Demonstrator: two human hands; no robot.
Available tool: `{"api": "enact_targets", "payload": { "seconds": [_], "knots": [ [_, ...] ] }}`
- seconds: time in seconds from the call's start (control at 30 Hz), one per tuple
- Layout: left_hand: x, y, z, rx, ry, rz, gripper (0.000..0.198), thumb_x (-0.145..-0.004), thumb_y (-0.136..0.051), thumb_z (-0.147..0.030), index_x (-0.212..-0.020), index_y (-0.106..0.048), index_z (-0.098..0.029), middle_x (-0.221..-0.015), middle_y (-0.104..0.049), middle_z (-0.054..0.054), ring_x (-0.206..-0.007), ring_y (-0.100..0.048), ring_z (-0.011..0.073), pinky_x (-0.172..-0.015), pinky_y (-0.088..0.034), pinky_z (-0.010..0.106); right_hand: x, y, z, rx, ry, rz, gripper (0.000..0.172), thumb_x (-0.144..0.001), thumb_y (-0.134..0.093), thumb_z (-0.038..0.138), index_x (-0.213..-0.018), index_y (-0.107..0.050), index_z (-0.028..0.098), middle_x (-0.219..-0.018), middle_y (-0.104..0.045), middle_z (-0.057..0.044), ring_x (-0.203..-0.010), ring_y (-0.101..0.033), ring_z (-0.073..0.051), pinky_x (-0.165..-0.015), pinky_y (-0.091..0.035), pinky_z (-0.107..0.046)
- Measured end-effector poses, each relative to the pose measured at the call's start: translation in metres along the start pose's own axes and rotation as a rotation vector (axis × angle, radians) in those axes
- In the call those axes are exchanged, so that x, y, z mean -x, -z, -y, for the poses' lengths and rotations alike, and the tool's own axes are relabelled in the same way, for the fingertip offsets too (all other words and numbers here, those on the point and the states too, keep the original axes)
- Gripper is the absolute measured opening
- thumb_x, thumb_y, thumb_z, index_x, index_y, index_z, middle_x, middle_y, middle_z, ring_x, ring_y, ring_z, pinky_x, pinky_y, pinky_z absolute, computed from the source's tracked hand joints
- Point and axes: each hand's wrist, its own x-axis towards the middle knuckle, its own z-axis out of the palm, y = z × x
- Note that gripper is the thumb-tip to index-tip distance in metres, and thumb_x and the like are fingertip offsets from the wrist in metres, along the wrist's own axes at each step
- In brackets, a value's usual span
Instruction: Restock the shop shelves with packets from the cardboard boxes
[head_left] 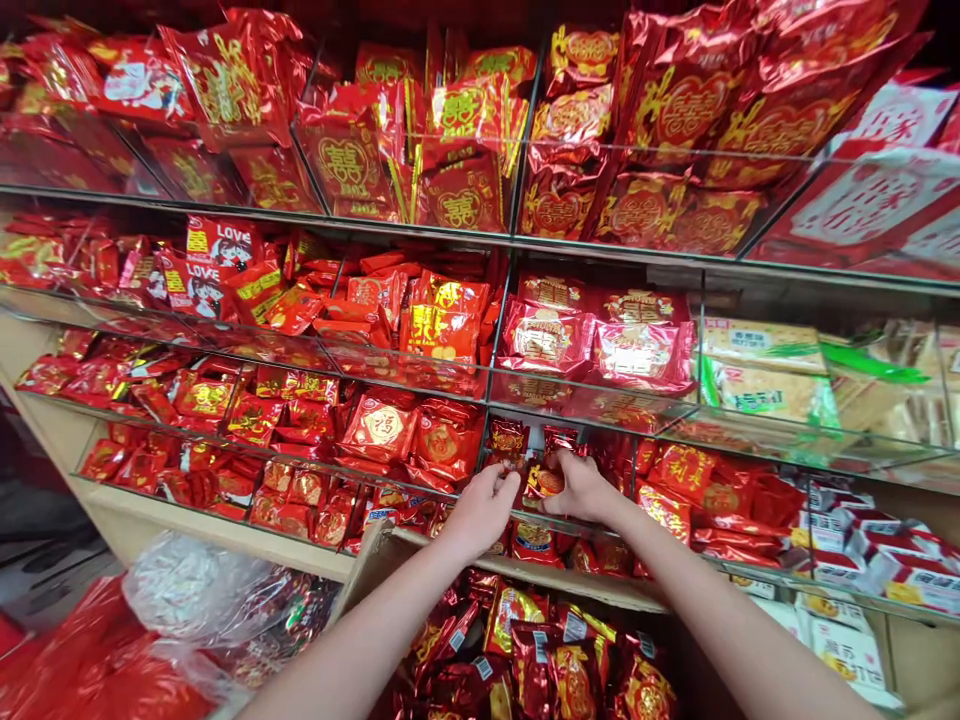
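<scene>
My left hand (484,510) reaches into a lower shelf bin, its fingers curled together in a pinch. What those fingers hold, if anything, is too small to make out. Beside it, my right hand (581,487) has thumb and fingers around a small red and gold snack packet (544,480). Behind the hands stands another dark red packet (507,436) in the same bin. Below my forearms is an open cardboard box (390,555) holding many shiny red and gold packets (574,675).
Clear dividers and front panels (420,372) edge the stepped shelves of red packets. Green-and-cream packs (772,390) sit at right, with white-and-red boxes (900,560) below. A clear plastic bag (184,585) and red plastic bag (75,650) lie at lower left.
</scene>
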Motion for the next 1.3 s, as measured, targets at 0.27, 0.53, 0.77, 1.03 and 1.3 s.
{"api": "enact_targets", "payload": {
  "seconds": [0.27, 0.53, 0.77, 1.03, 1.3],
  "knots": [
    [0.000, 0.000, 0.003, 0.214, -0.098, -0.219, 0.036, -0.083, -0.030, -0.050, -0.070, -0.042, -0.019, -0.062, -0.043, -0.004, -0.059, -0.045, 0.0114, -0.057, -0.038, 0.024, 0.054, 0.009, 0.047, -0.741, 0.302, -0.447, 0.052, -0.064, -0.061, 0.044, -0.106, -0.043, 0.019, -0.104, -0.050, -0.007, -0.095, -0.046, -0.019, -0.079, -0.039, -0.031],
    [0.009, 0.002, -0.005, 0.285, -0.164, -0.388, 0.033, -0.085, -0.031, -0.045, -0.065, -0.036, -0.019, -0.060, -0.035, -0.005, -0.057, -0.038, 0.0094, -0.056, -0.033, 0.022, 0.046, -0.011, 0.057, -0.685, -0.071, -0.658, 0.046, -0.084, -0.022, 0.052, -0.071, -0.050, 0.018, -0.064, -0.055, -0.005, -0.059, -0.048, -0.016, -0.058, -0.033, -0.026],
    [0.004, 0.003, 0.000, 0.156, -0.164, -0.387, 0.035, -0.085, -0.030, -0.043, -0.059, -0.032, -0.019, -0.057, -0.032, -0.005, -0.055, -0.034, 0.0102, -0.054, -0.028, 0.023, 0.053, -0.016, 0.055, -0.579, -0.069, -0.782, 0.045, -0.086, -0.019, 0.048, -0.073, -0.049, 0.017, -0.064, -0.056, -0.007, -0.056, -0.049, -0.016, -0.053, -0.032, -0.025],
    [0.008, 0.000, -0.004, 0.075, -0.192, -0.303, 0.038, -0.085, -0.031, -0.042, -0.055, -0.026, -0.019, -0.052, -0.029, -0.005, -0.051, -0.031, 0.0095, -0.051, -0.024, 0.023, 0.065, -0.017, 0.043, -0.693, -0.067, -0.761, 0.038, -0.085, -0.026, 0.048, -0.065, -0.040, 0.019, -0.056, -0.045, 0.001, -0.051, -0.040, -0.012, -0.053, -0.031, -0.024],
    [0.005, 0.002, -0.004, 0.127, -0.140, -0.255, 0.035, -0.085, -0.029, -0.043, -0.059, -0.032, -0.019, -0.056, -0.036, -0.005, -0.054, -0.037, 0.0106, -0.054, -0.028, 0.023, 0.062, 0.002, 0.027, -1.057, 0.184, -0.170, 0.037, -0.072, -0.054, 0.043, -0.098, -0.051, 0.018, -0.080, -0.057, 0.000, -0.065, -0.051, -0.011, -0.063, -0.042, -0.024]
  ]
}}
